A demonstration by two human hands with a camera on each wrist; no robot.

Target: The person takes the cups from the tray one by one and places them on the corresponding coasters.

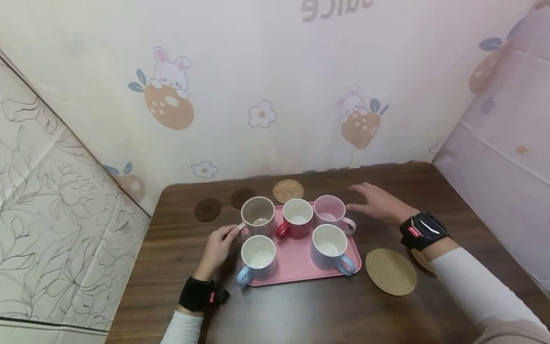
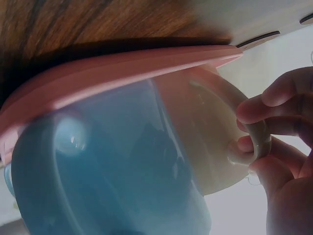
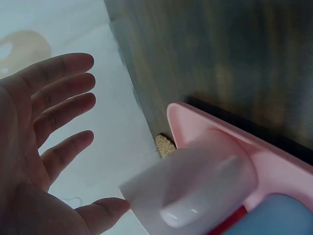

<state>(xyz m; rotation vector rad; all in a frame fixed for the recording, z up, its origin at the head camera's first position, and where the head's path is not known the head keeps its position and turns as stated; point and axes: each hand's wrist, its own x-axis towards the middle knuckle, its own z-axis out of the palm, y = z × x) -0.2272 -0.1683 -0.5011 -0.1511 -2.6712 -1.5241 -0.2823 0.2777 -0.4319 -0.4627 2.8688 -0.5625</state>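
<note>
**Left hand on the beige mug's handle, right hand open beside the pink mug**

The beige mug stands upright at the far left corner of the pink tray, its handle turned out over the tray's left edge, which is likely why the left hand comes at it from that side. The left wrist view shows the fingers curled round the handle, so the grip is closed on it; the mug looks as though it is sitting on the tray, though the pictures do not show the base clearly.

The right hand is off the tray's far right corner, above the worktop, fingers spread and straight, holding nothing. It is just beside the pink mug, whose handle points toward it; whether the thumb touches that mug cannot be told.

Between these two mugs stands a red mug. Two blue-handled mugs fill the near row, one on the left and one on the right, handles facing the near edge.

Off the tray, a woven coaster lies near the worktop's far edge, two dark coasters to its left, and a large round coaster to the tray's right
</note>
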